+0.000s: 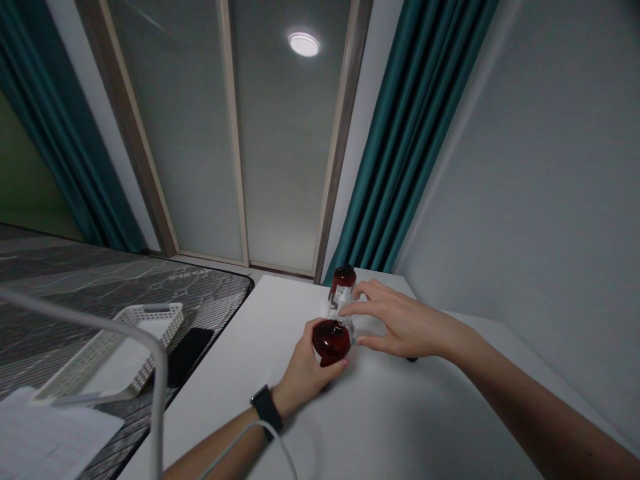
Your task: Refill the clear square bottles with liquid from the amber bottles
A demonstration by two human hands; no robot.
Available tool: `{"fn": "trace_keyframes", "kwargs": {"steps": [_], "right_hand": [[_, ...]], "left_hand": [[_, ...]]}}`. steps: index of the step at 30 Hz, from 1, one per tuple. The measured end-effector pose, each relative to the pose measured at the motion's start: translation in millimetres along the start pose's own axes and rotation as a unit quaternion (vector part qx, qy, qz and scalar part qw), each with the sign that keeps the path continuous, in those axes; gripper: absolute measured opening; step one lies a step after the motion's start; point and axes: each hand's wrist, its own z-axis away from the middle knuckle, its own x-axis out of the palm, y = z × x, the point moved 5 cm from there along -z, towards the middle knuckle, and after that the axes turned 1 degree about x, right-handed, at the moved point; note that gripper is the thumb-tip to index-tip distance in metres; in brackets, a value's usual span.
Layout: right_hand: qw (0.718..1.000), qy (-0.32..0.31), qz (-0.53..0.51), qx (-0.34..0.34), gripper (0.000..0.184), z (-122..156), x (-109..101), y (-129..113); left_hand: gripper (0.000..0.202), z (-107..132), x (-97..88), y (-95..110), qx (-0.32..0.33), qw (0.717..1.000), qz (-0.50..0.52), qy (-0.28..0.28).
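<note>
1. Surroundings. A large frosted window (280, 167) with teal curtains (415, 133) on both sides fills the background. A grey patterned mattress (100, 280) lies to the left, touching the edge of the white rectangular table (400, 427).

2. Items on the mattress. 1 white perforated plastic basket (150, 308) lies tilted, with a flat black phone (187, 353) just beside it. White paper sheets (45, 440) sit at the near corner. A white cable (100, 323) arcs over the basket.

3. Hands. The right hand (400, 323) is half open with its fingers spread. Thumb and forefinger close on a small clear piece (347, 323), whose exact form cannot be told. The left hand (305, 373), with a black wristwatch (265, 407) on its wrist, is wrapped tightly around the dark red rounded bottle (331, 340). It holds the bottle tipped just above the table, touching the clear piece.

4. Other items. A 2nd dark red bottle with a white label (343, 281) stands upright on the table just behind both hands, near the far edge.

5. Risks, as judged:
- The right hand's 2-finger pinch is light, so the clear piece could slip and roll across the smooth top.
- The right fingers work close to the standing bottle, and a stray knuckle could topple it.
- If the tipped bottle is open, which cannot be seen, its contents could spill on the white surface.
</note>
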Motion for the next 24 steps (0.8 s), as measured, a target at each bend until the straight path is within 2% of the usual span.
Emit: {"fn": "trace_keyframes", "kwargs": {"steps": [24], "right_hand": [[1.000, 0.005, 0.029, -0.004, 0.038, -1.4, -0.4, 3.2]], "left_hand": [[0.065, -1.0, -0.5, -3.8, -0.010, 1.000, 0.002, -0.007]]}}
